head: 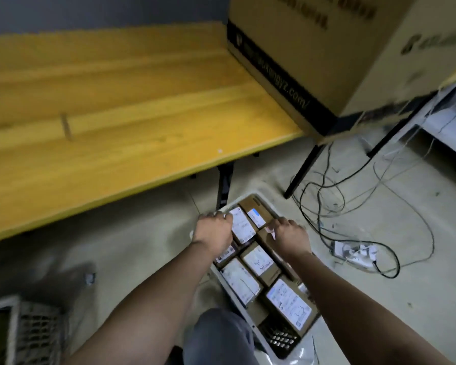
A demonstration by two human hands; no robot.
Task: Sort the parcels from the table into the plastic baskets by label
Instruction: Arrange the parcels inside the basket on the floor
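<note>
A long yellow wooden worktop (121, 106) is filling the upper left of the view, and a large brown cardboard box (313, 48) with dark printed lettering is sitting on its right end, overhanging the corner. Below them a pale concrete floor (142, 246) is spreading out, with a tangle of dark cables (353, 196) and a white power strip (356, 252) lying on it to the right.

Close to the person's knee (219, 335), a white plastic basket (221, 281) is standing on the floor just in front of the worktop's dark legs. It is holding a packed layer of small brown cardboard parcels (258, 262), most of them showing white printed labels face up. A second basket (32, 330), grey and slatted, is showing at the lower left edge, well apart from the first.

Both bare arms are reaching down into the white basket. The left hand (215, 229) is resting at the basket's far left rim, fingers curled over the edge of a white-labelled parcel (241, 229); whether the grip is truly clamping that parcel cannot be told. The right hand (290, 233) is lying over the parcels on the right side, knuckles up and fingers bent downward, and what its grip is closing on is hidden beneath it.
</note>
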